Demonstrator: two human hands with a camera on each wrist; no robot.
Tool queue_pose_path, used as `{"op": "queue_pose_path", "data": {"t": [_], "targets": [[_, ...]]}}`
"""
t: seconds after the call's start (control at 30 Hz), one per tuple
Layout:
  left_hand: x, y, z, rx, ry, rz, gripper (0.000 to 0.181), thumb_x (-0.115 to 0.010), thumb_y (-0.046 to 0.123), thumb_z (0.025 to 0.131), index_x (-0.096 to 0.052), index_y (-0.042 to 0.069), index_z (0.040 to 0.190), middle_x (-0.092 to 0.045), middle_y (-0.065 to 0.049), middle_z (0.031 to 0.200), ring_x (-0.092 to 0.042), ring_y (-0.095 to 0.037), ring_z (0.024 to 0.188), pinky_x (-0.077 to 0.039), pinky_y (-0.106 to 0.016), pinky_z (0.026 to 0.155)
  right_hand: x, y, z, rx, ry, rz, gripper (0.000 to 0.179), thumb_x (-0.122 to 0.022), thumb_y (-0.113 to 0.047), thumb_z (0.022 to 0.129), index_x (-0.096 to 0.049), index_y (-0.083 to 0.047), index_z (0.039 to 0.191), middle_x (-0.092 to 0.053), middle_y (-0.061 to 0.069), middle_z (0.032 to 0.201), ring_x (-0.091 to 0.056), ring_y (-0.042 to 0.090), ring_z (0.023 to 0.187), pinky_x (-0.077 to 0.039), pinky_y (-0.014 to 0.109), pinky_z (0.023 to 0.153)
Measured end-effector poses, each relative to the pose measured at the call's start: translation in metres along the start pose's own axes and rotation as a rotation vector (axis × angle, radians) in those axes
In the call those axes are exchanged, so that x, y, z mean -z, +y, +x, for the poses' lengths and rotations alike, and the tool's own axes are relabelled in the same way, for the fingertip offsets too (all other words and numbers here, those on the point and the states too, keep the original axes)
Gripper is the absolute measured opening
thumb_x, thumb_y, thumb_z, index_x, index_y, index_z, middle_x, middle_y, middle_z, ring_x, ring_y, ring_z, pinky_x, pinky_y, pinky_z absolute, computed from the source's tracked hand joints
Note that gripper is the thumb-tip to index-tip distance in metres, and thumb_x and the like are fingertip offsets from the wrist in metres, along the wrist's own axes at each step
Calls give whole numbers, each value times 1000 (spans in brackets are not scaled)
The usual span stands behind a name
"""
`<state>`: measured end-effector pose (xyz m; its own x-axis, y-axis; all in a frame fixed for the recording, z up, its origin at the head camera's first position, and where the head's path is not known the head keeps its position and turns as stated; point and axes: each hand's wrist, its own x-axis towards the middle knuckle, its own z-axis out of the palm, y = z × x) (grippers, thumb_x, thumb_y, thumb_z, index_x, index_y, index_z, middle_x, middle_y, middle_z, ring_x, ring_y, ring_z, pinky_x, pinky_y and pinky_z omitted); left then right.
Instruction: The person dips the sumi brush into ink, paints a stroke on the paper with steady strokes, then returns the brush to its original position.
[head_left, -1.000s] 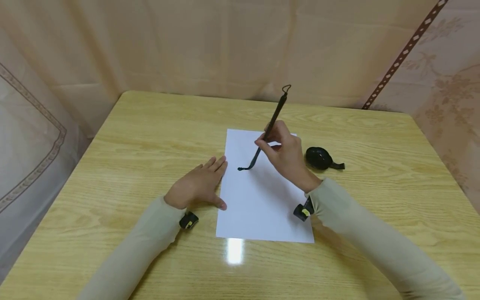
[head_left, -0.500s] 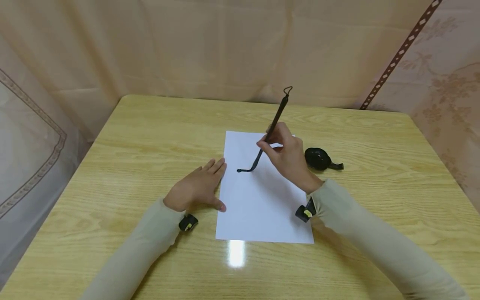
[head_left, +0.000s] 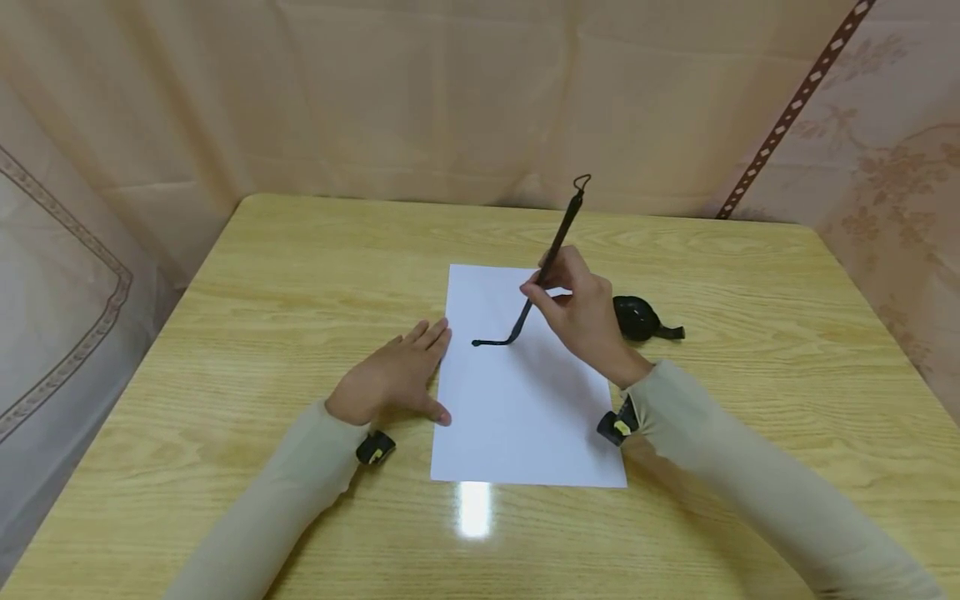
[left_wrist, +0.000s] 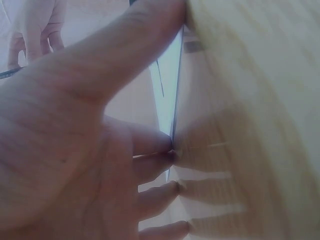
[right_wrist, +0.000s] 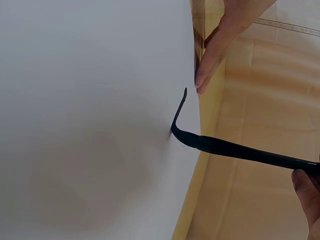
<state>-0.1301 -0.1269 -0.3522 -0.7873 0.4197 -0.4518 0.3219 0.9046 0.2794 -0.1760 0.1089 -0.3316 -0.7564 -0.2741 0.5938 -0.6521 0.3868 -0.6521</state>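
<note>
My right hand (head_left: 585,317) pinches a dark calligraphy brush (head_left: 559,237) between thumb and fingers, its looped end up and leaning right. The brush's bent tip meets a white sheet of paper (head_left: 517,417), where a short black ink stroke (head_left: 491,342) runs left from it. In the right wrist view the brush (right_wrist: 250,154) and the thin ink line (right_wrist: 179,111) show closely. My left hand (head_left: 397,375) lies flat with fingers spread at the paper's left edge, thumb tip on the sheet. The left wrist view shows its fingers (left_wrist: 155,197) straight against the tabletop.
A glossy black spoon-shaped dish (head_left: 636,318) with a short handle stands on the wooden table (head_left: 285,267), right of the paper and just behind the right hand. A beige curtain (head_left: 360,100) hangs beyond the table's far edge. Each wrist wears a small black camera (head_left: 375,448).
My right hand has drawn the brush slightly to the right across the paper, and the black stroke has grown longer. The left hand keeps its place at the paper's edge.
</note>
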Motion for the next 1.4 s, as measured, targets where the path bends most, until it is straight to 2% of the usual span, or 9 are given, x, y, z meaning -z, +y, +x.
{"op": "queue_pose_path", "data": {"t": [0.3,0.7,1.4], "targets": [[0,0,0,-9,-1,-5,117,-76,51,74,-3,2,153,5,-9,161,4,-32,148,-13,-52,118,5,2,-2,-6,0,-38,27,-71,-2,83,-51,6,100,-69,15,87,-70,26,78,-50,8,63],[0,-1,0,-6,3,-26,116,-76,49,74,-4,3,153,5,-9,161,4,-31,148,-12,-52,118,11,3,-3,-14,-1,-39,27,-71,-2,83,-51,5,99,-69,15,87,-71,26,78,-51,9,63],[0,0,0,-8,2,-5,118,-76,51,73,-5,2,153,3,-10,161,3,-32,148,-14,-52,118,21,6,-7,-38,16,-44,27,-70,0,83,-51,7,100,-69,17,86,-70,29,78,-50,7,63]]}}
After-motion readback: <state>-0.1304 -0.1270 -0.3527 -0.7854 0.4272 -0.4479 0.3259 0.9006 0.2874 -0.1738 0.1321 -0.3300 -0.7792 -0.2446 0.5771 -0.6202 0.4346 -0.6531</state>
